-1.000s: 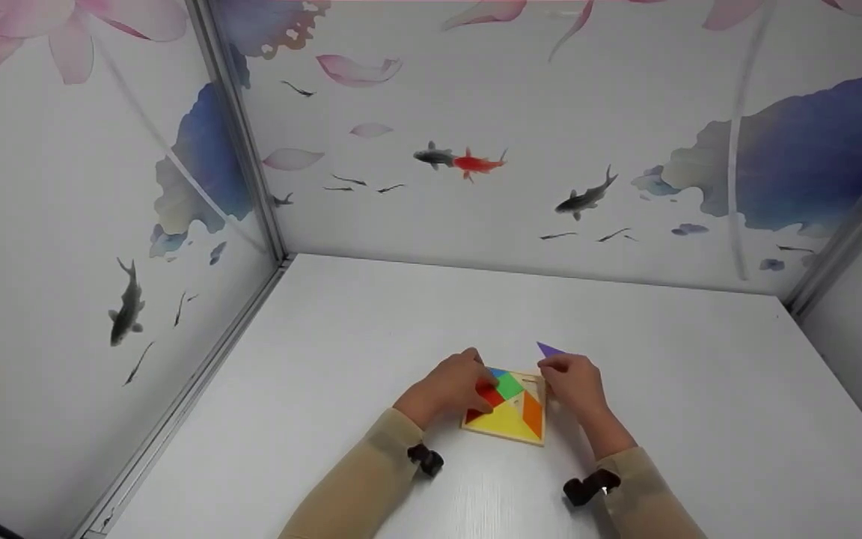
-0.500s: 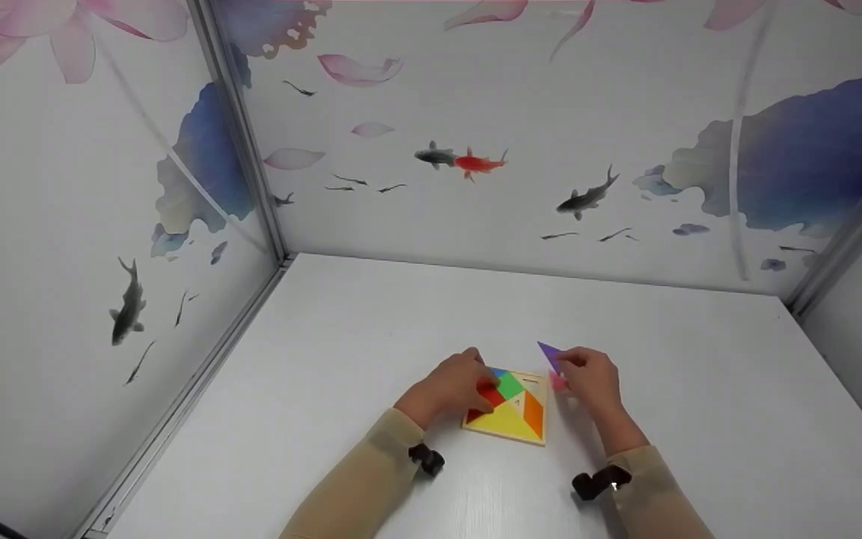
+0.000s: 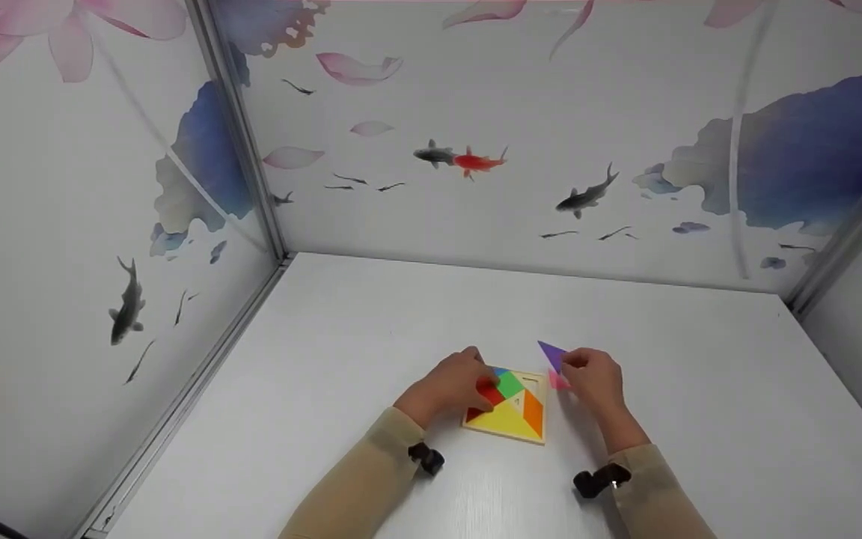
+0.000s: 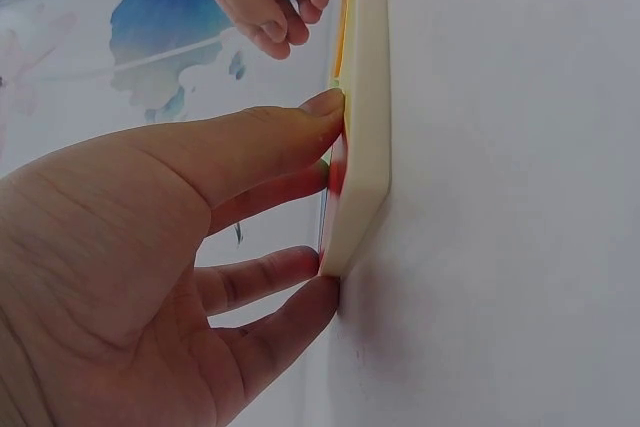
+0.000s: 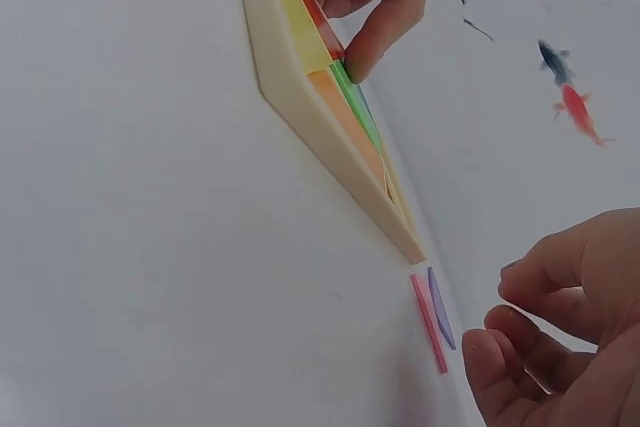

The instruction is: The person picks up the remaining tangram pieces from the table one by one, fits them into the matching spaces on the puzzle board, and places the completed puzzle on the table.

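A square wooden tangram tray (image 3: 503, 436) lies on the white table, filled with yellow, orange, green, red and blue pieces. Bare wood shows at its right corner and in a small triangle near the middle. My left hand (image 3: 453, 385) rests on the tray's left side, its thumb and fingertips pressing the face and rim. To the right of the tray lie a purple triangle (image 3: 551, 355) and a pink piece (image 3: 557, 380). Over them hovers my right hand (image 3: 592, 382), partly covering both. In the right wrist view its loosely bent fingers (image 5: 490, 352) stand apart from the two pieces.
White panels printed with fish and lotus enclose the white table (image 3: 371, 322) at the back and sides. A metal post (image 3: 240, 135) stands at the back left corner. Each wrist wears a small black camera (image 3: 426, 460).
My right hand has drawn back to the right from the tray's edge, uncovering more of the purple triangle and the pink piece. The left hand and the tray have stayed put.
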{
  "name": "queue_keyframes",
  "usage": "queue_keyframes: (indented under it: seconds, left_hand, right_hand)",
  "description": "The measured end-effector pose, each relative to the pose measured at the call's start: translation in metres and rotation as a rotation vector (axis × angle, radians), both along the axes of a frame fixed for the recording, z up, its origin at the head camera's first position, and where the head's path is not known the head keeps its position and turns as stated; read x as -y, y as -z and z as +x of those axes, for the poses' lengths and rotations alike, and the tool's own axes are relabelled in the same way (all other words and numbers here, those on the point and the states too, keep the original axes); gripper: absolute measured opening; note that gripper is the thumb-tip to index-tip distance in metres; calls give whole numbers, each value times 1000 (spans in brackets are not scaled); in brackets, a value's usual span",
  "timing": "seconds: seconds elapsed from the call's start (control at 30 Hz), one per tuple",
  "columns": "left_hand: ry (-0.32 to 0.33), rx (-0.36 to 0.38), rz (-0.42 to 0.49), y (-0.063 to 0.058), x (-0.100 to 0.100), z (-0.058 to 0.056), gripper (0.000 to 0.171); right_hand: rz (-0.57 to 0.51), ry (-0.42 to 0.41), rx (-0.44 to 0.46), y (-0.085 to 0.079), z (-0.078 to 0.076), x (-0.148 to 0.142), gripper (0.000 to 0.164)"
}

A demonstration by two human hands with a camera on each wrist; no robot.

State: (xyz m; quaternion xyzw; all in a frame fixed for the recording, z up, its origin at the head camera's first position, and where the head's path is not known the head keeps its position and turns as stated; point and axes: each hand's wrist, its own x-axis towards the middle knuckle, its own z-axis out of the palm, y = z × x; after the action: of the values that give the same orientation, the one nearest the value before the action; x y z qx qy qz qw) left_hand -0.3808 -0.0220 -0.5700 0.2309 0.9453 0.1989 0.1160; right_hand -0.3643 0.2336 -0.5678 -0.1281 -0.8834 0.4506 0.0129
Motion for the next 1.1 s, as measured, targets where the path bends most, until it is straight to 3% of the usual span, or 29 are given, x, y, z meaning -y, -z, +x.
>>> queue_keyframes:
  seconds: [0.47, 0.7, 1.1]
  left_hand:
    - [12, -7, 5, 1, 0, -1, 39]
    - [44, -39, -35, -3, 1, 1, 40]
    - [17, -13, -13, -3, 1, 1, 41]
  right_hand:
    - [87, -15, 24, 4, 0, 1, 29]
    - [170, -74, -9, 11, -1, -1, 26]
    - [155, -81, 38, 11, 1, 1, 19]
